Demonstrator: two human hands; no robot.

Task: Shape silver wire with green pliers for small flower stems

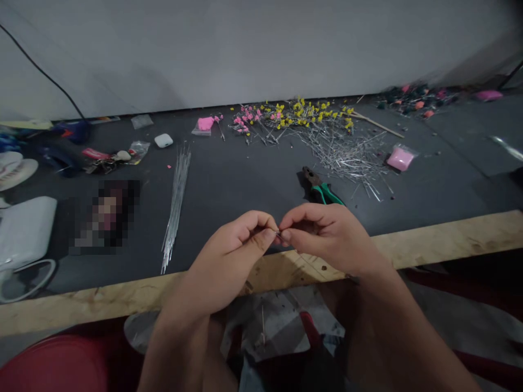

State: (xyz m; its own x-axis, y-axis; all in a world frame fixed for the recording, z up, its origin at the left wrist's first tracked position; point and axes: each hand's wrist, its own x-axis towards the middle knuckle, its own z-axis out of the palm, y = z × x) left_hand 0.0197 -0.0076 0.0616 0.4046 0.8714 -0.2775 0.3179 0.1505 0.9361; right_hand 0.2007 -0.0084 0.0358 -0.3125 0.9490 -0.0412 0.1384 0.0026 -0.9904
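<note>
My left hand (241, 242) and my right hand (322, 234) meet fingertip to fingertip over the table's wooden front edge. Both pinch a small, thin, dark piece (278, 234) between thumb and forefinger; its exact shape is too small to tell. Just behind my right hand lie pliers with green handles (322, 190), jaws pointing away. A bundle of straight silver wires (177, 201) rests left of my hands. Farther back to the right is a loose heap of short wires (347, 155), with yellow-tipped pieces (306, 113) and pink-tipped pieces (247, 117) behind it.
Pink material in bags lies at the back (205, 124) and right (400, 158). A white case (164, 140), keys (102, 163) and a white box with a cable (28, 228) are on the left. A dark multicoloured pile (420, 100) sits back right. A red seat (53, 365) is below.
</note>
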